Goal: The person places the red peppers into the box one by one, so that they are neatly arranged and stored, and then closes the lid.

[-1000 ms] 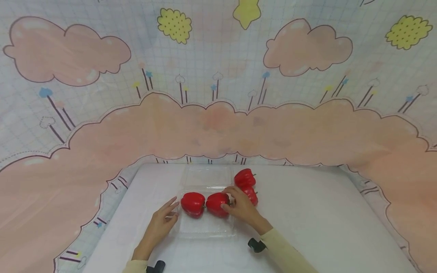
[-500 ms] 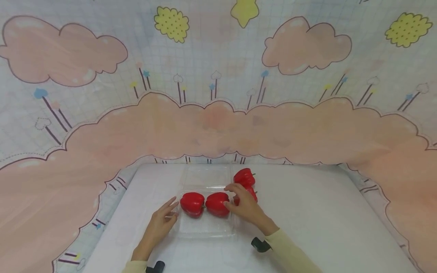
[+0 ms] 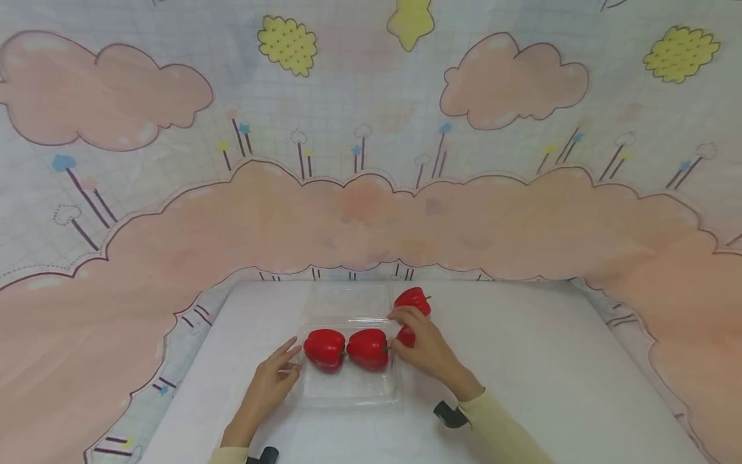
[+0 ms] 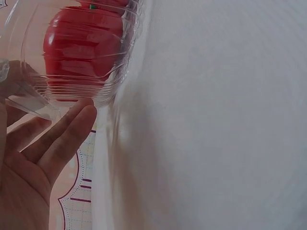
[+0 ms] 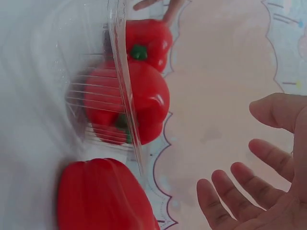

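Two red bell peppers lie side by side in a clear plastic clamshell container point(image 3: 350, 394), the left pepper point(image 3: 323, 350) and the right pepper point(image 3: 368, 350). My left hand point(image 3: 270, 381) rests its extended fingertips on the container's left wall; in the left wrist view these fingertips point(image 4: 86, 115) meet the ridged plastic. Just right of the container, my right hand point(image 3: 428, 349) holds nothing. Its fingers are spread apart in the right wrist view. Beyond it are two more bell peppers, a far one point(image 3: 410, 299) and a nearer one point(image 3: 406, 336) partly hidden by the hand.
The container's hinged lid point(image 3: 348, 301) lies folded back toward the far edge of the white table point(image 3: 539, 367). Behind the table hangs a cloth backdrop point(image 3: 371, 219) printed with clouds. A dark strap-mounted device point(image 3: 449, 414) sits at the right wrist.
My right hand has let go of the right pepper in the container and drawn back to the right, now overlapping the nearer loose pepper. The left hand stays at the container wall.
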{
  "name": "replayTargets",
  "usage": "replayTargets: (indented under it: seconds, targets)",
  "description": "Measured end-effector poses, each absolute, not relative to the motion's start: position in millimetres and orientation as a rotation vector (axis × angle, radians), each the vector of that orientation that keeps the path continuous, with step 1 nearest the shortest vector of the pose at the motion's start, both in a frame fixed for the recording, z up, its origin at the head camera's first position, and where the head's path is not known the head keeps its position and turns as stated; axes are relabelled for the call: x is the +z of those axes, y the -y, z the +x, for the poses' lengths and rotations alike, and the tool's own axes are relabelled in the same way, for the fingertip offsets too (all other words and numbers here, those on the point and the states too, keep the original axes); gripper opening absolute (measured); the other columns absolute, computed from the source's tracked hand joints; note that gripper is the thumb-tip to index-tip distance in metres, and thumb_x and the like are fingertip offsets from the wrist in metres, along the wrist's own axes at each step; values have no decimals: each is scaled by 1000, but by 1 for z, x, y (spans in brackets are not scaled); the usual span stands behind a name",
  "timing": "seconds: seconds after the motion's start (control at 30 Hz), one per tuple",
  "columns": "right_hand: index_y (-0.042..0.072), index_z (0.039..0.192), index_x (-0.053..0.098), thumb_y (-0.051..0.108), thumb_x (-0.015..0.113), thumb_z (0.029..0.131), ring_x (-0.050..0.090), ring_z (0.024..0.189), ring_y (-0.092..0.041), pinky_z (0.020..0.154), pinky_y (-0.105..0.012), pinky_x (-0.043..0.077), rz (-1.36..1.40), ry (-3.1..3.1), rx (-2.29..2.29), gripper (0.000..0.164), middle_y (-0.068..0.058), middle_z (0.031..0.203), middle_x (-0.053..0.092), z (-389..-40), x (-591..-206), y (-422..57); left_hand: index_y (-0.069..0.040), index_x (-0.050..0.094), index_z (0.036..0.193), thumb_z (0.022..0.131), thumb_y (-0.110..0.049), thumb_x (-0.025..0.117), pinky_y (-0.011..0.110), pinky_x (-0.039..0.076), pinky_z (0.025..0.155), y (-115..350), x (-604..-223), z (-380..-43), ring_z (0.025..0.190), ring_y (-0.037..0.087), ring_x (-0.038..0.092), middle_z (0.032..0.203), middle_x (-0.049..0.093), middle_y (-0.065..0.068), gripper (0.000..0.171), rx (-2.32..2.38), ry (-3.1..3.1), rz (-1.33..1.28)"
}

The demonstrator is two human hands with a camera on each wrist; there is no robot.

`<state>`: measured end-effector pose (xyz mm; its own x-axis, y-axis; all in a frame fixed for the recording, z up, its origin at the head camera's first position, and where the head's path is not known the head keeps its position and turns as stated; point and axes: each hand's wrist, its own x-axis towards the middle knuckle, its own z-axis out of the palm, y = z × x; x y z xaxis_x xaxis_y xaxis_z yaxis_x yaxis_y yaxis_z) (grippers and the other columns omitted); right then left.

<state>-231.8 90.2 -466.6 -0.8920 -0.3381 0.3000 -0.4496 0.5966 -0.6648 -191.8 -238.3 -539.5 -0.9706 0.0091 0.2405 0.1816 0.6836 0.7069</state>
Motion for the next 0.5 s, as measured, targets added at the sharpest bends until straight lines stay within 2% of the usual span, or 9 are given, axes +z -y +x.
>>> replayTargets:
  seconds: [0.33,0.5]
  targets:
    - [15,128,60,17,80,79,55,124,-24,90,-45,60,574,2701,1137,53,-1,133,57,-234,-466,-102,-6,62,131,86,0,66,30,62,80,238,-537,-192,99,25,71,149,50,12,46,-1190,2687,-159]
    - [18,127,60,15,78,80,55,124,-24,93,-48,58,598,2659,1175,50,0,131,58,-239,-468,-106,-5,62,131,85,0,66,27,62,80,241,-538,-190,98,23,71,149,50,12,46,-1177,2689,-174]
